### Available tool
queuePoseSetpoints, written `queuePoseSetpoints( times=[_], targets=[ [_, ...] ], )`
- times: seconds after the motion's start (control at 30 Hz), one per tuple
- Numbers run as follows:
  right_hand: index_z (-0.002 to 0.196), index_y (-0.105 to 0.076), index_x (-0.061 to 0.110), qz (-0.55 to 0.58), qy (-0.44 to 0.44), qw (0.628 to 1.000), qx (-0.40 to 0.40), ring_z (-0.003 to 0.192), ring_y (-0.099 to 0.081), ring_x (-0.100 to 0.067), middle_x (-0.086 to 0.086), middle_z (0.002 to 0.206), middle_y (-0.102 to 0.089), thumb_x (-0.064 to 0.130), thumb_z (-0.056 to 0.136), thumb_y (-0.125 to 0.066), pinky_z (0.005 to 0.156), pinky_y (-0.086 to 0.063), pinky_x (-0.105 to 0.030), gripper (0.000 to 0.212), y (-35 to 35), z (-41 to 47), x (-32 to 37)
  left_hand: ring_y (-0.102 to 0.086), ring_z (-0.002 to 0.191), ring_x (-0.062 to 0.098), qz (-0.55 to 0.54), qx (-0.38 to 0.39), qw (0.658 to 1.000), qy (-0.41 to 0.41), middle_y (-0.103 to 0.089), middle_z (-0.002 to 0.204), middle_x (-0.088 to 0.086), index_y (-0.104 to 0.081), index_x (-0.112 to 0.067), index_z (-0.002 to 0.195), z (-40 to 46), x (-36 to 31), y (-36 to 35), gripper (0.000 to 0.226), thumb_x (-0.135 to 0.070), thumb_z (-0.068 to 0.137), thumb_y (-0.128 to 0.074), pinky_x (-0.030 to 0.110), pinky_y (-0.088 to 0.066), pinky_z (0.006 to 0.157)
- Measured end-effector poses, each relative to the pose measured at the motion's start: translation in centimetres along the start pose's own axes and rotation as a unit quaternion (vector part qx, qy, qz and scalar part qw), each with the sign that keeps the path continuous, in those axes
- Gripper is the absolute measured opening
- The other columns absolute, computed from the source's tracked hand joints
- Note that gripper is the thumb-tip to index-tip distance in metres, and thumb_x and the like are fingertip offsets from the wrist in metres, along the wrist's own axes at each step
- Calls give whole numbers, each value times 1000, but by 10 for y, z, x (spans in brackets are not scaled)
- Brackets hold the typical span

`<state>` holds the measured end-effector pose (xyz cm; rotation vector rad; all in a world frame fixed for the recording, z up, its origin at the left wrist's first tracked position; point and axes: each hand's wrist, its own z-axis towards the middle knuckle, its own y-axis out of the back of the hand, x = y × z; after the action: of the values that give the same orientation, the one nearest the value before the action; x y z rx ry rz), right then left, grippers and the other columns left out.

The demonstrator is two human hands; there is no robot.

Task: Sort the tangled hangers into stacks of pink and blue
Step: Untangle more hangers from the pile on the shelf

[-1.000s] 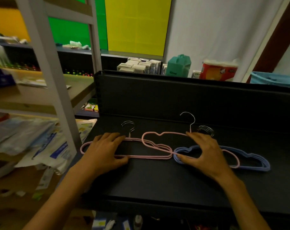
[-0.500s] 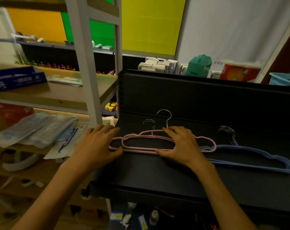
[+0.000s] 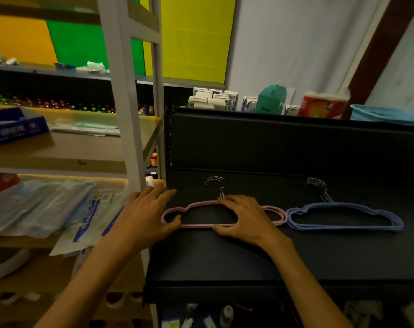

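Note:
A stack of pink hangers point(image 3: 199, 204) lies on the left part of the black shelf point(image 3: 248, 256), metal hooks pointing away from me. My left hand point(image 3: 144, 216) rests on its left end with fingers nearly straight and the thumb touching the rim. My right hand point(image 3: 244, 218) grips across the middle of the pink stack, fingers at the hook neck and thumb on the lower bar. A stack of blue hangers point(image 3: 338, 204) lies just to the right, almost touching the pink one, with no hand on it.
A black back panel point(image 3: 296, 147) rises behind the shelf, with boxes and a red pack beyond it. A white upright post point(image 3: 128, 138) and wooden shelves with plastic packets point(image 3: 42, 209) stand close on the left. The shelf's front edge is near my forearms.
My right hand has carried a pink hanger leftward off the blue stack and laid it on the pink ones. The two colours now lie apart. My left hand stayed on the pink stack.

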<state>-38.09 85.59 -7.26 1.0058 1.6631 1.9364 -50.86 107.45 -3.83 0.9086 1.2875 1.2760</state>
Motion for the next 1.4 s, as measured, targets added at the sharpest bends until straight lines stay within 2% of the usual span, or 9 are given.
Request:
queuePoseSetpoints(
  times=[0.1, 0.27, 0.43, 0.57, 0.8, 1.0, 1.13, 1.33, 1.4],
  targets=[
    [146, -24, 38, -4, -9, 1000, 4, 139, -21, -17, 7, 152, -25, 73, 74, -52, 114, -22, -36, 85, 6, -5, 0, -19, 141, 18, -1, 16, 1000, -16, -23, 153, -4, -18, -31, 148, 9, -3, -2, 74, -60, 86, -49, 40, -21, 114],
    [142, -33, 33, -42, -60, 995, -75, 137, -24, -14, 8, 149, -30, 62, 83, -51, 114, -20, -32, 68, 28, -39, -11, -26, 137, 18, 8, 12, 999, -49, -30, 150, -3, -23, -30, 147, 26, -23, -13, 75, -63, 84, -48, 39, -27, 111],
    [141, -35, 30, -60, -118, 983, -129, 135, -27, -10, 7, 147, -34, 49, 88, -53, 112, -14, -26, 60, 45, -88, -41, -28, 135, 19, 12, 5, 995, -96, -31, 149, -3, -25, -31, 146, 40, -68, -25, 75, -64, 83, -47, 39, -28, 109],
    [141, -37, 29, -82, -162, 972, -151, 135, -29, -11, 7, 146, -37, 49, 88, -53, 112, -14, -26, 59, 53, -128, -79, -24, 138, 20, -6, 28, 990, -136, -27, 151, -2, -22, -32, 147, 52, -119, -33, 77, -64, 83, -49, 42, -23, 112],
    [140, -40, 27, -100, -228, 950, -187, 134, -30, -10, 8, 145, -38, 52, 89, -51, 112, -13, -26, 58, 78, -218, -159, -27, 135, 18, -11, 17, 972, -235, -29, 149, -4, -21, -30, 147, 62, -240, -46, 75, -62, 84, -48, 39, -26, 110],
    [138, -43, 27, -115, -279, 930, -213, 133, -32, -9, 8, 143, -40, 52, 89, -50, 112, -14, -27, 56, 106, -317, -250, -26, 136, 19, -11, 20, 960, -279, -27, 151, -3, -20, -29, 148, 67, -372, -63, 76, -64, 85, -46, 40, -26, 110],
    [136, -46, 27, -113, -318, 916, -219, 131, -35, -9, 9, 140, -44, 63, 81, -34, 110, -18, -27, 67, 114, -386, -312, -27, 135, 18, -38, -11, 945, -323, -32, 149, -5, -25, -28, 146, 59, -461, -83, 73, -62, 85, -46, 37, -28, 108],
    [134, -49, 25, -116, -373, 892, -226, 129, -39, -12, 7, 138, -47, 65, 77, -32, 108, -22, -29, 71, 133, -468, -395, -34, 130, 18, -50, -19, 922, -383, -37, 145, -6, -29, -26, 146, 60, -578, -106, 73, -61, 83, -43, 36, -33, 102],
    [133, -50, 24, -114, -388, 884, -236, 128, -40, -13, 6, 137, -48, 61, 79, -38, 107, -22, -27, 66, 140, -486, -417, -32, 131, 17, -54, -17, 916, -396, -36, 146, -6, -27, -26, 147, 64, -612, -112, 74, -61, 84, -43, 36, -31, 104]
  ],
)
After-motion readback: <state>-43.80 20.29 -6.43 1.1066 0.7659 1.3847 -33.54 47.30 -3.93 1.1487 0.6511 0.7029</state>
